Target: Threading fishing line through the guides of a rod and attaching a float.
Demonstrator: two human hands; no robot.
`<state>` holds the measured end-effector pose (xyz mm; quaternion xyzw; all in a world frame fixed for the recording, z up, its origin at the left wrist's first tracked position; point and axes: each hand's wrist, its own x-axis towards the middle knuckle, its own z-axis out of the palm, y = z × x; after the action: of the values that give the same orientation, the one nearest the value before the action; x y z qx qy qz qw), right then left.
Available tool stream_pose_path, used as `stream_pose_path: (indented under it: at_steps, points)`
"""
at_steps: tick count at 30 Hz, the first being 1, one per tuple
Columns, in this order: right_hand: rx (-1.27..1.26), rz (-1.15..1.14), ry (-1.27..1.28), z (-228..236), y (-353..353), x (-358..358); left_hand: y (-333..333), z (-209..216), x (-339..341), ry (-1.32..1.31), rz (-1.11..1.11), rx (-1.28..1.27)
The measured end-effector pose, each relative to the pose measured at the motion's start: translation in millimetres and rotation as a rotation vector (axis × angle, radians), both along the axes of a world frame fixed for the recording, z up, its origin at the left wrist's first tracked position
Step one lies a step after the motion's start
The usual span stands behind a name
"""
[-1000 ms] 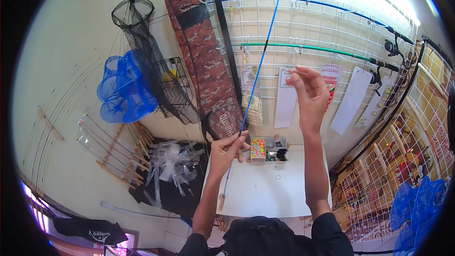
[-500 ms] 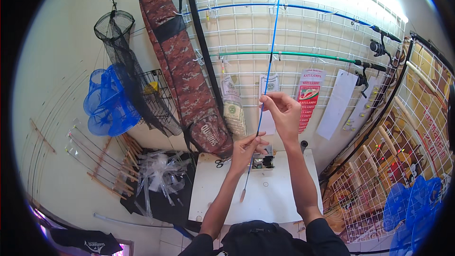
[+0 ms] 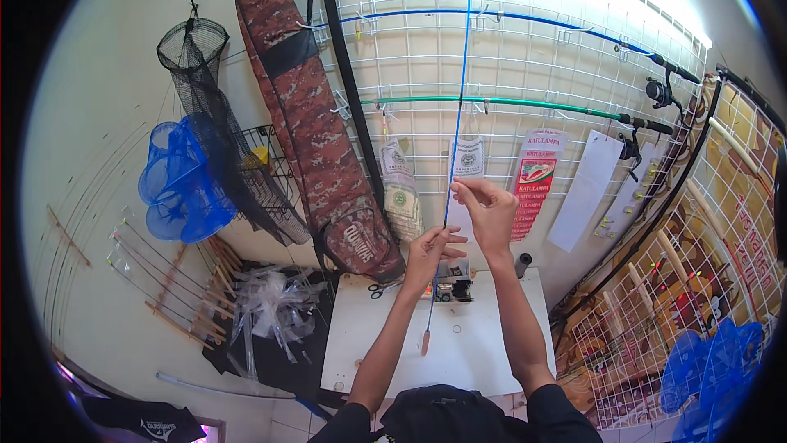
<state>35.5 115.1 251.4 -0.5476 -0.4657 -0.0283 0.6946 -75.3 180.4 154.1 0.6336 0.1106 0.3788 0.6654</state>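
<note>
A thin blue fishing rod (image 3: 462,82) stands nearly upright in front of me, with a small yellow piece close to its top. Its lower end has a short light-brown handle (image 3: 425,343) that hangs over the white table. My left hand (image 3: 428,253) pinches the dark lower stretch of the rod between thumb and forefinger, the other fingers loosely spread. Just above it, my right hand (image 3: 490,212) closes thumb and forefinger at the rod. Whether a fine line is also between those fingertips is too small to tell.
On the white table (image 3: 500,345) are scissors (image 3: 376,290) and a small box of parts (image 3: 452,289). Behind hang a blue rod (image 3: 541,20), a green rod (image 3: 557,104) and a camouflage rod bag (image 3: 303,99). Nets (image 3: 184,181) hang left; clear plastic (image 3: 279,312) lies beside the table.
The rod has become more upright, its top swinging to the left. Both hands keep their pinch and have shifted slightly; the whole view has moved a little too.
</note>
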Motion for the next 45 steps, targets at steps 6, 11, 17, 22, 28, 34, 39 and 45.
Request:
stream_pose_path:
  at_steps: [6,11,17,22,28,34,39,45]
  points:
    - [-0.016,-0.017,-0.046,-13,17,-3,16,-5,7,-0.036,0.046,-0.035]
    - [-0.045,0.001,-0.03,-34,24,-9,16,-6,5,-0.073,0.12,-0.127]
    - [-0.064,0.008,-0.036,-51,23,-21,24,-28,-2,-0.109,0.2,-0.021]
    - [-0.106,0.031,0.006,-59,27,-22,28,-11,-15,-0.053,0.229,0.062]
    - [-0.098,0.012,-0.019,-59,30,-24,45,-1,-20,-0.026,0.353,0.189]
    - [-0.106,-0.011,0.002,-61,31,-24,38,1,-17,-0.029,0.46,0.203]
    - [-0.103,-0.015,0.032,-64,28,-26,33,-15,-16,-0.054,0.396,0.101]
    - [-0.106,0.003,0.083,-68,26,-28,26,-38,-16,0.033,0.479,0.094]
